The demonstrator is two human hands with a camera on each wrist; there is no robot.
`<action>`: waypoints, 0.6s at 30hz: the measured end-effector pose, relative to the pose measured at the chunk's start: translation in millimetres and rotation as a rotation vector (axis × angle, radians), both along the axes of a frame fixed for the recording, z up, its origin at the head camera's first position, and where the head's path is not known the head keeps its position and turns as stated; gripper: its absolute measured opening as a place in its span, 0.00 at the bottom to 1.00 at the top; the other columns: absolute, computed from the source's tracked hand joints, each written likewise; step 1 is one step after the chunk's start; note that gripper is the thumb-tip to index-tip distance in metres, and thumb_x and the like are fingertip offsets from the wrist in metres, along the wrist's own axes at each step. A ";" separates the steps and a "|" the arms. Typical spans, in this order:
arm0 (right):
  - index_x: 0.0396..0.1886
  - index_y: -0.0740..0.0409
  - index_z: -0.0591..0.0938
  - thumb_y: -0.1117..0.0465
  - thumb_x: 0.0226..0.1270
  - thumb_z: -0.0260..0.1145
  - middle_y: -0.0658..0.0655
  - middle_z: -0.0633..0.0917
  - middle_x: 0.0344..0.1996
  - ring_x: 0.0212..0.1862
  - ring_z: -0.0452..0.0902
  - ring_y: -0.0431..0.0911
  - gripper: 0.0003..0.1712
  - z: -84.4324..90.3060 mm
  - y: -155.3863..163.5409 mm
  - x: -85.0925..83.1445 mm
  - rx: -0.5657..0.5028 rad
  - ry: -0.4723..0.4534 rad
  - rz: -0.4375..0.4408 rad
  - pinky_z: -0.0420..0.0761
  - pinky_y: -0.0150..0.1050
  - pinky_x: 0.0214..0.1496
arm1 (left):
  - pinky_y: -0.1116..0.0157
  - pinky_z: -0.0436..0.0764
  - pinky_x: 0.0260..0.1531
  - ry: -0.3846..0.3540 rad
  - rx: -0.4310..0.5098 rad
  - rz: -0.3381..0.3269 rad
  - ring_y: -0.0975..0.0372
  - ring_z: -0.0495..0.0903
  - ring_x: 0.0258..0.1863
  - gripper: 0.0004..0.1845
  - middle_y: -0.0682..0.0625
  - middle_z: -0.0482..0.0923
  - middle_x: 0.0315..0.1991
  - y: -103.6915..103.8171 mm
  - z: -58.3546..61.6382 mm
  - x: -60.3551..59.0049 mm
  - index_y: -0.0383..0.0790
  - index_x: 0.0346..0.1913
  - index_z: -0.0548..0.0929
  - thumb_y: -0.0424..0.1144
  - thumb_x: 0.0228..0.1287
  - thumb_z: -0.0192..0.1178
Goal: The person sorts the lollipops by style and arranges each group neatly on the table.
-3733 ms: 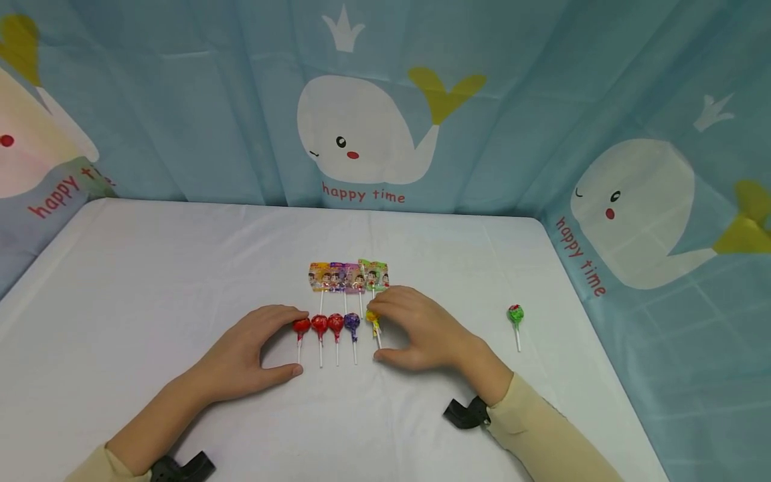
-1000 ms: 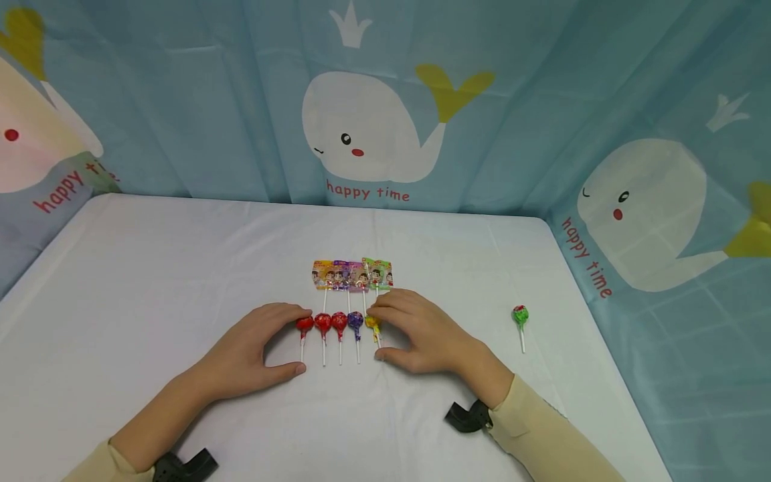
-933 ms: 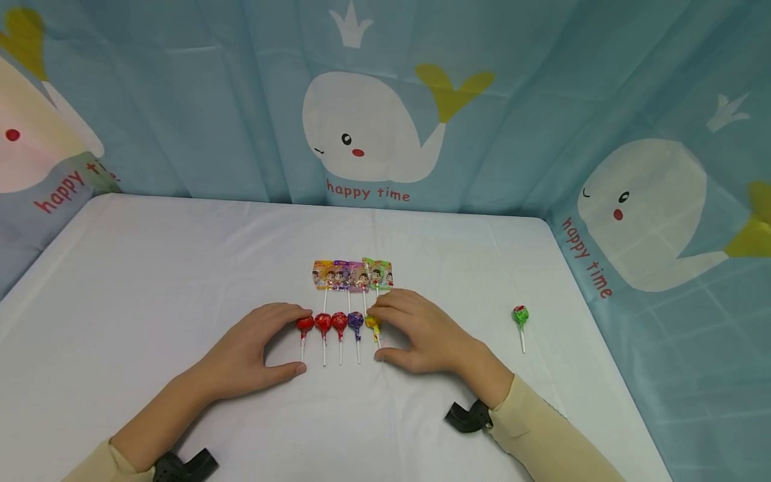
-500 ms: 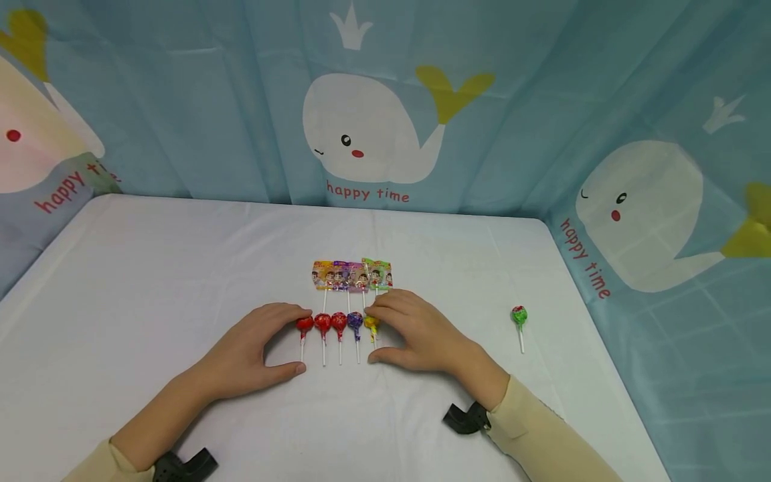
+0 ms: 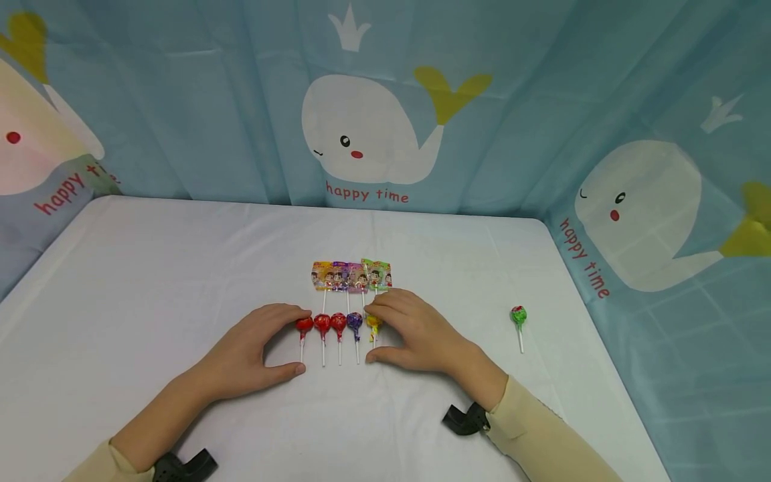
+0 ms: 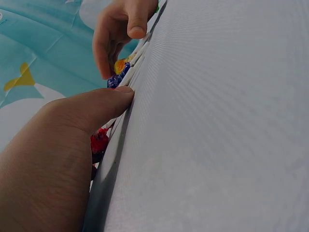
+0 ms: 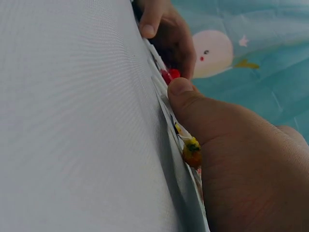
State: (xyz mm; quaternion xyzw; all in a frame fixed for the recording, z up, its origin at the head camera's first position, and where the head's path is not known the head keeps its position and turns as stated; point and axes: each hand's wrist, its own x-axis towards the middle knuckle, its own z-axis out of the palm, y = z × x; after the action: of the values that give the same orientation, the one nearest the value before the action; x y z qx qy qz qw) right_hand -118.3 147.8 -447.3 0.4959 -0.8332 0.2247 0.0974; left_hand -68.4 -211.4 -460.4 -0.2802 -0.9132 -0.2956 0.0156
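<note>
A row of lollipops lies on the white tablecloth [image 5: 181,268]: three red ones, then a purple lollipop [image 5: 354,320] and a yellow lollipop [image 5: 374,322]. My left hand [image 5: 241,355] rests at the left end, index fingertip at the head of the outermost red lollipop [image 5: 304,325], thumb near its stick's lower end. At the right end my right hand [image 5: 427,333] spans the yellow lollipop, fingers by its head and thumb beside its stick. The right wrist view shows the yellow head apart from the thumb. Both hands have thumb and fingers spread.
Above the row lie several lollipops in flat, printed wrappers, orange [image 5: 322,275] through green [image 5: 381,275], sticks pointing down. A lone green lollipop [image 5: 519,316] lies far right. A blue whale-print curtain [image 5: 253,100] stands behind the table.
Over these seconds the yellow lollipop's stick has swung from slanted to nearly parallel with the others. My right thumb has shifted slightly left. The left hand stays put.
</note>
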 end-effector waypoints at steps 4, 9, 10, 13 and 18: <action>0.70 0.61 0.82 0.35 0.65 0.80 0.55 0.84 0.66 0.71 0.77 0.50 0.45 0.3 0.1 0.3 -0.005 0.000 -0.001 0.69 0.47 0.81 | 0.39 0.73 0.72 0.001 0.006 -0.005 0.53 0.73 0.74 0.43 0.57 0.78 0.72 0.1 0.7 -0.2 0.53 0.76 0.78 0.61 0.59 0.81; 0.70 0.61 0.82 0.35 0.65 0.80 0.54 0.84 0.66 0.71 0.77 0.50 0.45 0.5 0.6 1.1 -0.003 -0.009 -0.004 0.68 0.47 0.81 | 0.40 0.73 0.72 0.001 0.009 -0.007 0.54 0.73 0.74 0.44 0.57 0.78 0.72 0.0 1.7 0.0 0.53 0.76 0.78 0.60 0.58 0.81; 0.70 0.61 0.82 0.35 0.65 0.80 0.54 0.84 0.66 0.71 0.77 0.50 0.45 0.6 0.6 1.2 -0.002 -0.009 -0.005 0.68 0.47 0.81 | 0.40 0.73 0.72 0.001 0.010 -0.007 0.54 0.73 0.74 0.44 0.57 0.78 0.72 0.0 1.7 0.0 0.53 0.76 0.78 0.60 0.58 0.82; 0.70 0.60 0.82 0.35 0.67 0.79 0.54 0.84 0.66 0.71 0.77 0.49 0.44 0.7 0.6 1.2 0.003 -0.010 -0.007 0.67 0.47 0.82 | 0.40 0.73 0.72 0.005 0.009 -0.007 0.53 0.73 0.74 0.44 0.57 0.78 0.72 0.0 0.9 -0.2 0.53 0.76 0.78 0.60 0.59 0.81; 0.70 0.61 0.82 0.36 0.68 0.78 0.54 0.84 0.66 0.71 0.77 0.49 0.43 0.6 0.9 1.2 0.005 -0.014 -0.009 0.67 0.47 0.82 | 0.40 0.74 0.72 0.008 0.011 -0.008 0.54 0.73 0.74 0.44 0.57 0.78 0.72 -0.2 -0.2 -0.4 0.53 0.76 0.78 0.61 0.59 0.81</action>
State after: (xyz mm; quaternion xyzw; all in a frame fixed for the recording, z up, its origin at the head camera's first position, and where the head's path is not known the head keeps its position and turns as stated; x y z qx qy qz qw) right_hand -117.0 148.7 -446.7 0.4908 -0.8365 0.2258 0.0914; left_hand -68.9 -211.5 -460.5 -0.2851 -0.9103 -0.2995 0.0193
